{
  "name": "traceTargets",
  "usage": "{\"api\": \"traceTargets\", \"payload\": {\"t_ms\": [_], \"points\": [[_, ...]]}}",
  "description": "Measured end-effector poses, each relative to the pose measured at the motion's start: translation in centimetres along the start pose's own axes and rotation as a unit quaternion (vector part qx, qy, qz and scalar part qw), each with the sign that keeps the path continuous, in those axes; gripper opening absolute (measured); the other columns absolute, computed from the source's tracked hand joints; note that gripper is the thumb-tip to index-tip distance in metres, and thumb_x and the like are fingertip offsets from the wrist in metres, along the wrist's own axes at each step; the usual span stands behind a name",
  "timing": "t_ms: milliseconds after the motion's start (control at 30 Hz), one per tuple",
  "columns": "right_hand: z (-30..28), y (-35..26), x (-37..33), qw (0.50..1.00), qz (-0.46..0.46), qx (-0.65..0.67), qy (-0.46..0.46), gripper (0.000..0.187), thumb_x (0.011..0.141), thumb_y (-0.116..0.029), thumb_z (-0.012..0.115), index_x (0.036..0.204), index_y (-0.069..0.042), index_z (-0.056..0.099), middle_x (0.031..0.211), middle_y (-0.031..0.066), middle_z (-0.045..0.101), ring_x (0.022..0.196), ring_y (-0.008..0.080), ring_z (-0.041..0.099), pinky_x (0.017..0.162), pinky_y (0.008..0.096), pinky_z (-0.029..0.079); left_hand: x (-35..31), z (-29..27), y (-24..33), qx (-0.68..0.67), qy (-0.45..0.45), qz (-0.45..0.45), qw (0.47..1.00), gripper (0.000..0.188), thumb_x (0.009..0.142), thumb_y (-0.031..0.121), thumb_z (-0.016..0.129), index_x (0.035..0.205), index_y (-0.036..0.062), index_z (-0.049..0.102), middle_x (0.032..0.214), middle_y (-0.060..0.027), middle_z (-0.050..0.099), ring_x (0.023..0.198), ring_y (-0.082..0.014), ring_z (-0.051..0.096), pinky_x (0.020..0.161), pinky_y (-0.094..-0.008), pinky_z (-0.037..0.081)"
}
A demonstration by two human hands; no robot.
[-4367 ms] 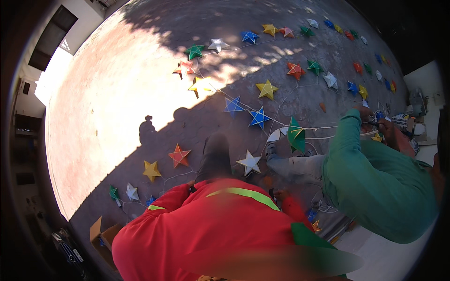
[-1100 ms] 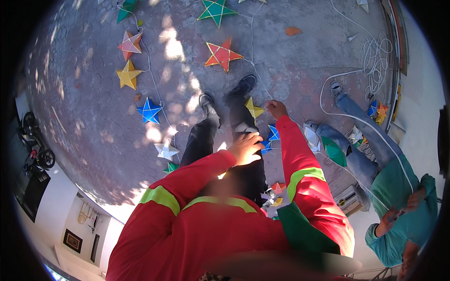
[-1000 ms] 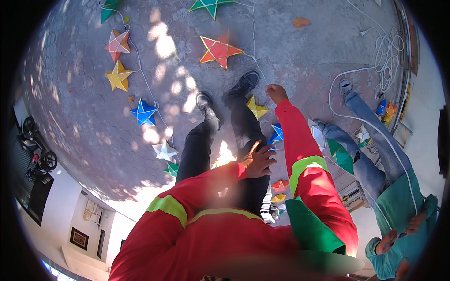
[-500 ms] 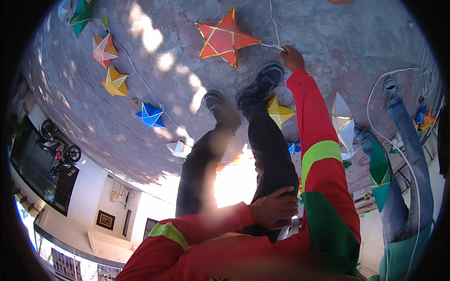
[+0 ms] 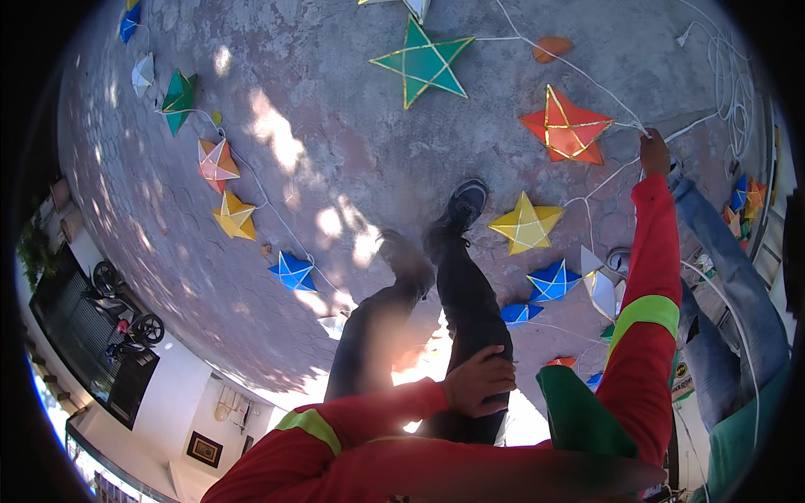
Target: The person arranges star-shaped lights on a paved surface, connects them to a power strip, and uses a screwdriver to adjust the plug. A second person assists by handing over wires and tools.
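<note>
We record the right hand (image 5: 655, 154) at the end of our outstretched red sleeve, fingers closed around a thin white cord (image 5: 605, 94) that runs across the paved ground. The cord's held point lies just beside the lower right tip of the red paper star with gold edging (image 5: 567, 127), and we take that star as our landmark. The cord continues up and left from it toward the green paper star with gold edging (image 5: 423, 62), passing a small orange object (image 5: 551, 47) lying on the ground.

The left hand (image 5: 478, 382) rests far below the red star, fingers curled loosely over the dark trouser leg (image 5: 468, 310); it grasps nothing separate.

No containers are discernible.

Below the red star lie a yellow paper star (image 5: 527, 225) and, lower, a blue paper star (image 5: 553, 282). Well left of it, a strung row holds an orange-and-white star (image 5: 216, 161), a yellow-orange star (image 5: 235, 216) and a smaller blue star (image 5: 292, 272). Right of the red star, another person's jeans-clad leg (image 5: 731, 268) lies close beside our arm. A coil of white cord (image 5: 728, 63) sits up and right.
</note>
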State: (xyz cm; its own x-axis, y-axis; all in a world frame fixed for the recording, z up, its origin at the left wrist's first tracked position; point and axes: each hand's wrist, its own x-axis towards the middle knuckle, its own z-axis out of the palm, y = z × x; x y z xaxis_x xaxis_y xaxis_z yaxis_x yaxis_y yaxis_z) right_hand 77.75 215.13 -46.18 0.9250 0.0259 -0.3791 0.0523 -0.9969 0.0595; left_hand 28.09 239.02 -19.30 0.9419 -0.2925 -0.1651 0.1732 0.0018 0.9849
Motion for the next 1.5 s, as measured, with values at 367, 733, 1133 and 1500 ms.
{"api": "traceTargets", "payload": {"t_ms": [367,733,1133,1500], "points": [[-12.4,7.5,1.9,0.979,0.031,0.055,0.194,0.035,0.088,-0.021,0.053,0.122,-0.011,0.058,0.106,0.0205,0.065,0.098,0.039,0.062,0.082,0.0478,0.048,0.3,-2.1,1.8,0.047,-0.057,-0.005,0.997,0.033,0.079,0.03,0.065,0.103,0.0071,0.061,0.105,-0.0085,0.06,0.11,-0.0243,0.054,0.11,-0.0503,0.026],[-7.9,-0.4,-47.2,0.757,0.044,0.412,-0.506,0.034,0.085,-0.022,0.066,0.114,-0.004,0.063,0.09,0.0134,0.07,0.08,0.0238,0.069,0.075,0.0381,0.054,-2.9,-10.3,5.2,0.267,-0.083,-0.13,0.951,0.041,0.085,0.029,0.065,0.116,0.0028,0.057,0.101,-0.0094,0.061,0.101,-0.0242,0.057,0.095,-0.0386,0.043],[-28.6,-0.1,-46.0,0.735,0.279,0.542,-0.297,0.024,0.088,-0.022,0.06,0.109,-0.011,0.061,0.096,0.0071,0.068,0.08,0.0195,0.068,0.062,0.0339,0.055,-9.0,-44.9,14.6,-0.043,0.33,-0.476,0.814,0.026,0.088,0.033,0.062,0.1,0.0103,0.063,0.085,-0.0025,0.064,0.076,-0.0144,0.064,0.057,-0.0296,0.048],[-41.0,-26.1,-36.0,0.819,0.129,0.495,-0.258,0.033,0.085,-0.018,0.063,0.116,-0.008,0.063,0.092,0.0088,0.068,0.076,0.0174,0.065,0.062,0.0309,0.053,6.3,-73.4,22.4,0.082,0.184,-0.379,0.903,0.034,0.087,0.035,0.065,0.111,0.012,0.062,0.096,-0.0017,0.067,0.082,-0.0133,0.065,0.057,-0.0295,0.048]]}}
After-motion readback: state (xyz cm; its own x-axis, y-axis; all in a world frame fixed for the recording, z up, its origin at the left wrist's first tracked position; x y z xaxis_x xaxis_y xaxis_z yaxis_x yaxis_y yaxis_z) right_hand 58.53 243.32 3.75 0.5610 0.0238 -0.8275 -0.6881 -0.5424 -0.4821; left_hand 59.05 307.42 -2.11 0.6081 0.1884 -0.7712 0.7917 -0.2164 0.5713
